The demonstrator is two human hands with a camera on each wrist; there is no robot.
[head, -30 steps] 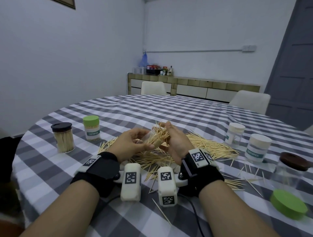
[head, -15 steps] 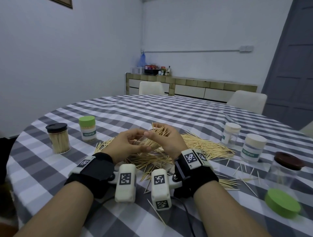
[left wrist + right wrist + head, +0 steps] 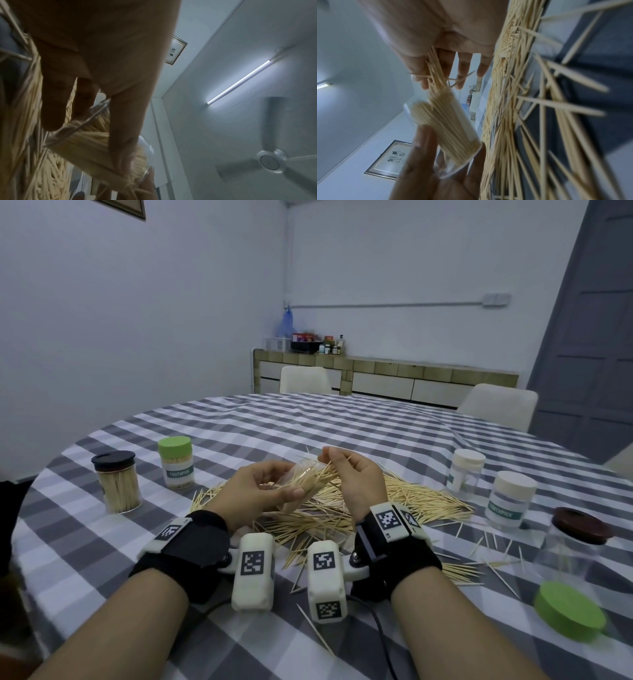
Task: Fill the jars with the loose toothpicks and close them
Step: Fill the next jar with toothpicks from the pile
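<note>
Clear jar [image 3: 301, 484], tilted, lidless, about half packed with pale toothpicks [image 3: 448, 121] lying parallel; it sits above the loose pile [image 3: 394, 498] on the checked table [image 3: 342, 433]. Your left hand [image 3: 260, 491] wraps thumb and fingers round its body. Your right hand [image 3: 356, 477] pinches a small splayed bunch at the jar's mouth. Green lid [image 3: 568, 611] lies near right, well apart.
</note>
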